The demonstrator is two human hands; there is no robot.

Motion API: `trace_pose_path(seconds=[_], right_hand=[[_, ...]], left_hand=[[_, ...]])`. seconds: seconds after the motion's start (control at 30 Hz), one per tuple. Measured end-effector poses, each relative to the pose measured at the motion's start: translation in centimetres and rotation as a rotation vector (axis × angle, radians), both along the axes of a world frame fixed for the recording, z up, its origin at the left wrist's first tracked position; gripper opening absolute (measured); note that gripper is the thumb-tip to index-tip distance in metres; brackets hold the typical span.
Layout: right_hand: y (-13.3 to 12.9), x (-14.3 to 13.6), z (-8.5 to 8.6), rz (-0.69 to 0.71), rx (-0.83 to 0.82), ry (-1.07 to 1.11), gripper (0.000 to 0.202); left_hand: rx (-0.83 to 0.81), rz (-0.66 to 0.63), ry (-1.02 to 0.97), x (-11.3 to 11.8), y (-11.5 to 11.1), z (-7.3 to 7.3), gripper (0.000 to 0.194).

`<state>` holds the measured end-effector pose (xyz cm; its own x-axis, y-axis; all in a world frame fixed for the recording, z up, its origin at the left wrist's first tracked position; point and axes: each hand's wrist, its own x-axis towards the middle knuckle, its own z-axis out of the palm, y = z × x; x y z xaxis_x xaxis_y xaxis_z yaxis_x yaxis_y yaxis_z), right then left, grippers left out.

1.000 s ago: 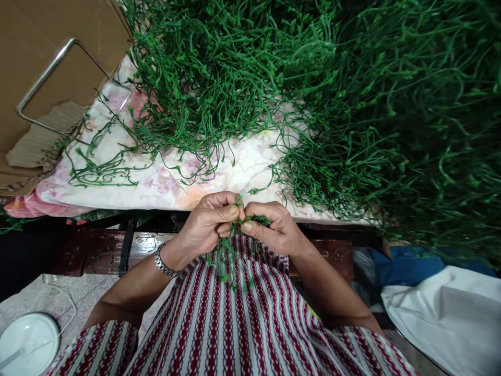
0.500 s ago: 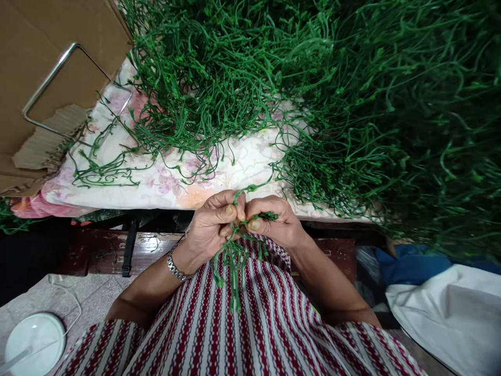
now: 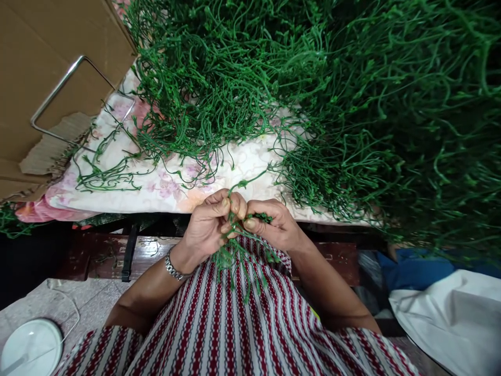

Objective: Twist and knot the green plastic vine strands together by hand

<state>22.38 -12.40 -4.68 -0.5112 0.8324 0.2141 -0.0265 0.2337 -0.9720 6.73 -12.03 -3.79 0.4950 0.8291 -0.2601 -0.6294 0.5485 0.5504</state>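
Observation:
My left hand (image 3: pixel 209 222), with a metal watch (image 3: pixel 173 265) at the wrist, pinches a green plastic stem (image 3: pixel 243 184) whose thin end points up and right over the cloth. Close beside it, my right hand (image 3: pixel 276 224) has thumb and finger closed on small green pieces (image 3: pixel 261 216) of the same sprig. Several thin green strands (image 3: pixel 246 277) hang below both hands in front of the striped clothing. Fingers hide the spot where the pieces meet.
A large heap of green stems (image 3: pixel 235 68) covers the back and right of the flowered cloth (image 3: pixel 172 183). Cardboard (image 3: pixel 50 31) with a wire handle (image 3: pixel 58 86) stands at left. A white lid (image 3: pixel 33 347) lies lower left, white fabric (image 3: pixel 454 313) lower right.
The hanging strands have swung and spread to the right. My left hand has shifted slightly left with the stem. The right hand keeps its pinch, and the view has moved a little.

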Motion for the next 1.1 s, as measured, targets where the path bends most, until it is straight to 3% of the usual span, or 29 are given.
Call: trace_pose_path(seconds=[0.2, 0.27, 0.47, 0.73, 0.93, 1.1], right_hand=[[0.0, 0.3, -0.2, 0.188, 0.019, 0.025, 0.017], [0.1, 0.4, 0.1, 0.196, 0.030, 0.011, 0.015], [0.5, 1.0, 1.3, -0.128, 0.212, -0.171, 0.016], [-0.8, -0.3, 1.0, -0.219, -0.046, -0.364, 0.024], [-1.0, -1.3, 1.3, -0.308, 0.030, -0.500, 0.028], [-1.2, -1.4, 1.5, -0.334, 0.054, -0.523, 0.016]], left_hand=[[-0.095, -0.053, 0.068, -0.3, 0.0, 0.3, 0.023], [-0.055, -0.032, 0.103, -0.4, 0.0, 0.3, 0.019], [0.177, 0.085, 0.217, -0.3, 0.1, 0.6, 0.017], [0.357, 0.331, 0.449, 0.8, -0.4, -0.1, 0.010], [0.306, 0.249, 0.535, 1.3, -0.8, -0.1, 0.012], [0.321, 0.298, 0.499, 1.1, -0.7, 0.0, 0.012]])
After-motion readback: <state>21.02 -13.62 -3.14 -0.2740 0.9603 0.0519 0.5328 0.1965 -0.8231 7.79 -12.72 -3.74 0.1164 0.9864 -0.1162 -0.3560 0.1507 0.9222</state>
